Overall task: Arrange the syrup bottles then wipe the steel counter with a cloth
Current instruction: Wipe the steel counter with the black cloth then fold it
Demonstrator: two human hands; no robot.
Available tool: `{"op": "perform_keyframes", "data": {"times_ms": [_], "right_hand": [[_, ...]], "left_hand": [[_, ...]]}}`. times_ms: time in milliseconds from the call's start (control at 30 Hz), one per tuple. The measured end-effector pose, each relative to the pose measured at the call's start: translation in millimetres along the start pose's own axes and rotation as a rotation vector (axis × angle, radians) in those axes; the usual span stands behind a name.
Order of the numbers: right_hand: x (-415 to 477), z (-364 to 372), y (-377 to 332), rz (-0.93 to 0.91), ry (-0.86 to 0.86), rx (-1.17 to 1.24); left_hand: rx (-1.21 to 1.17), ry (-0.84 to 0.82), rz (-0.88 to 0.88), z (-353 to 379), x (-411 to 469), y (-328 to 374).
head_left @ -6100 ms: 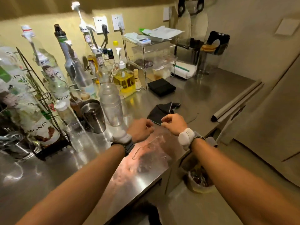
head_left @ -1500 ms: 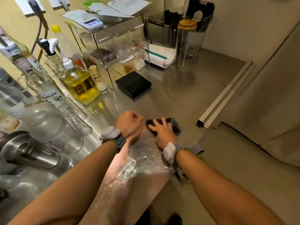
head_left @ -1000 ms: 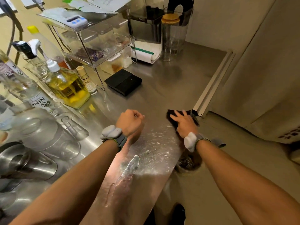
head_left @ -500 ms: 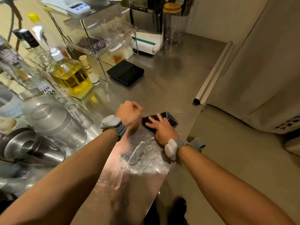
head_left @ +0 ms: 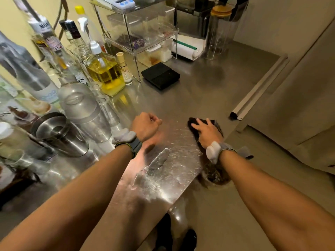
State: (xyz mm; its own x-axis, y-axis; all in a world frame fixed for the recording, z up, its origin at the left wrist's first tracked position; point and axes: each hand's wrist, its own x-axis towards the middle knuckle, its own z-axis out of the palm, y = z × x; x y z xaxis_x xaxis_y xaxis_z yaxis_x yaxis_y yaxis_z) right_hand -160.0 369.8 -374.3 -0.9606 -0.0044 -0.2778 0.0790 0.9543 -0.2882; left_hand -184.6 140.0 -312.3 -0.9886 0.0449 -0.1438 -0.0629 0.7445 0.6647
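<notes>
Right hand (head_left: 208,133) presses the dark cloth (head_left: 204,124) flat, fingers spread (left hand (head_left: 146,126) fisted, empty) on steel counter (head_left: 199,91).

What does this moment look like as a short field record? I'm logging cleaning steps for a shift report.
stage: wiping
cloth: dark, flat on the counter near its right edge
right hand: palm down, pressing the cloth
left hand: closed fist, holding nothing, beside the wiped patch
counter: steel, wet streaks in front of the hands
bottles: grouped at the left along the wall
shaker: upright beside the bottles
black pad: lying past the hands, untouched
</notes>
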Motion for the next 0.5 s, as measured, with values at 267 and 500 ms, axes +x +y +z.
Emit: {"op": "perform_keyframes", "data": {"times_ms": [267, 500], "right_hand": [[4, 19, -40, -0.249, 0.101, 0.006], [10, 39, -100, -0.405, 0.160, 0.087]], "left_hand": [[-0.006, 0.048, -0.055, -17, -21, -19], [0.039, 0.060, -0.100, -29, -20, -36]]}}
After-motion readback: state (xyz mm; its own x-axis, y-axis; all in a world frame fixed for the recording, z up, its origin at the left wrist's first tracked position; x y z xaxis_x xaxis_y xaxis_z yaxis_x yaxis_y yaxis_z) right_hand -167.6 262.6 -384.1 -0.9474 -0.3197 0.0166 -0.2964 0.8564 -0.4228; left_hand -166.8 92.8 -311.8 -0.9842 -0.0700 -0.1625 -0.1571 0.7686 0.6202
